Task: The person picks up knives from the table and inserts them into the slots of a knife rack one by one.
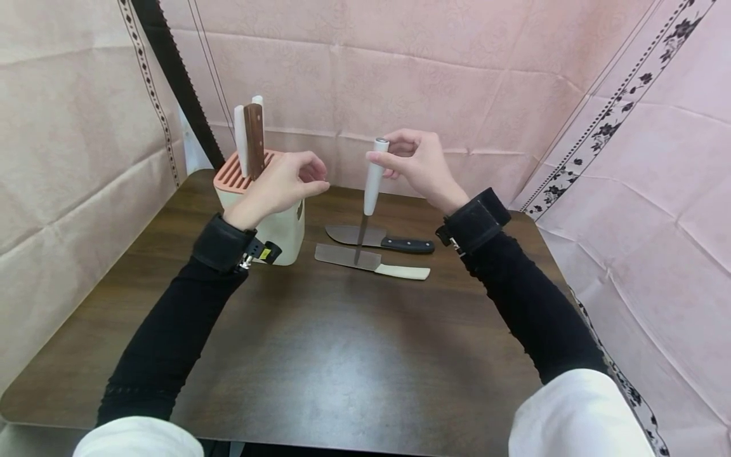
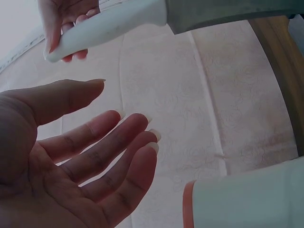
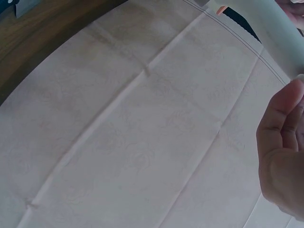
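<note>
My right hand (image 1: 419, 162) pinches the end of a knife's white handle (image 1: 374, 187) between thumb and fingers. That knife points blade down, and its thin blade overlaps two knives lying on the table in the head view. One is a white-handled cleaver (image 1: 347, 256); behind it lies a black-handled knife (image 1: 408, 245). My left hand (image 1: 285, 183) hovers in front of the knife block (image 1: 281, 235), holding nothing. In the left wrist view its fingers (image 2: 109, 152) are loosely bent, below the held knife's handle (image 2: 114, 23).
The pale block has an orange slotted top (image 1: 227, 179). Knives with white handles and a brown wooden handle (image 1: 254, 141) stand in it. A brown wooden table (image 1: 320, 355) lies beneath, with pink patterned cloth (image 1: 434, 70) hanging behind and at the sides.
</note>
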`<state>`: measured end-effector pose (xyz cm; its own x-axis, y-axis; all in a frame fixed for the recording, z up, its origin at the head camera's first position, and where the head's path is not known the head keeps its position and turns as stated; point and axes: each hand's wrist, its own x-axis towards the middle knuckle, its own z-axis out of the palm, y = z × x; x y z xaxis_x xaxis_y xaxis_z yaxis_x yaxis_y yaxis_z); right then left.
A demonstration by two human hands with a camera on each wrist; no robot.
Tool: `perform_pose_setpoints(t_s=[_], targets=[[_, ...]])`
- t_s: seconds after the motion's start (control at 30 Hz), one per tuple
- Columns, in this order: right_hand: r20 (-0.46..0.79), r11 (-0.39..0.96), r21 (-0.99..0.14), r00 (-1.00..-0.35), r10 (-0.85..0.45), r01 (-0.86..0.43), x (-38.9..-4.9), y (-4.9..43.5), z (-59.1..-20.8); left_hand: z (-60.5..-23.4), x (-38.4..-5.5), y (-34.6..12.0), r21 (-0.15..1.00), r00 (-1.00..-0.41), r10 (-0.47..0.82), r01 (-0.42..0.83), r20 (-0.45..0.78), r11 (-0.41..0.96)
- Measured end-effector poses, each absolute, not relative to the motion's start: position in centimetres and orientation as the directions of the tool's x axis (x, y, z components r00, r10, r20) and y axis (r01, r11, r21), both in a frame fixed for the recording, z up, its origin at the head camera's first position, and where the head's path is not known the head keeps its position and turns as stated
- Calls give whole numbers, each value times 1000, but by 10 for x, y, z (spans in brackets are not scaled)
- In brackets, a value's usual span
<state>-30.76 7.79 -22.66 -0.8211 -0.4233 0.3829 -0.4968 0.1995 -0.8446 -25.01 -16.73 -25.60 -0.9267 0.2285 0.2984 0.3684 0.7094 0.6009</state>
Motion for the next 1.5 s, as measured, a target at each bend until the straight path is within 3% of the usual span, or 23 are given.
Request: perform_pose_setpoints(t_s=[0.67, 1.5], targets=[[416, 210, -813, -794, -444, -544, -305, 64, -228, -265, -254, -138, 632, -887, 341, 461, 310, 623], [468, 188, -780, -756, -457, -597, -297, 68, -230, -269, -258, -124, 650, -884, 248, 461, 397, 603]])
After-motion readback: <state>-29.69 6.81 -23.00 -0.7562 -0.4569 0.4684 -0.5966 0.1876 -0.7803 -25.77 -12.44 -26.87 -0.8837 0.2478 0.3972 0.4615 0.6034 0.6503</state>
